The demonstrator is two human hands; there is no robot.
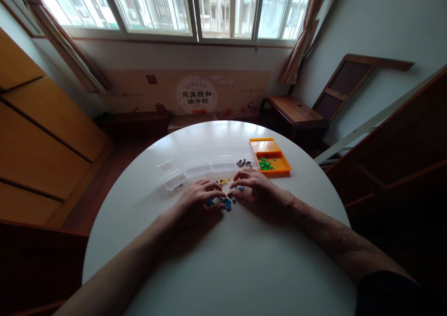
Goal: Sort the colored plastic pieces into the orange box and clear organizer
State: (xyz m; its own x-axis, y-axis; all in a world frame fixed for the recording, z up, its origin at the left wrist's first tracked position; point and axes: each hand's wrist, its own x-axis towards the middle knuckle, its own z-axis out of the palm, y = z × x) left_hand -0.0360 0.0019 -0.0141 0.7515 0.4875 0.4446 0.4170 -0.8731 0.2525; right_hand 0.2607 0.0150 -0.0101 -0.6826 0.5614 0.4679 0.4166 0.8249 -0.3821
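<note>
Small blue pieces [228, 204] like building bricks lie in a loose pile on the white round table, mixed with a few dark ones. My left hand [200, 197] rests at the pile's left side, fingers curved and apart, partly covering blue pieces. From the right, my right hand [256, 185] reaches over the pile with its fingers spread. Yellow pieces [223, 181] lie just beyond, between the two hands. Dark brown pieces [243, 163] sit in the right compartment of a clear plastic box [223, 166]. No piece is visibly gripped in either hand.
An orange box [284, 169] holding green pieces [266, 164] stands at the back right, touching or close to the clear box. A small clear container [174, 181] sits at the left. The table's rounded edge [139, 155] curves behind them; a wooden chair [296, 109] stands beyond.
</note>
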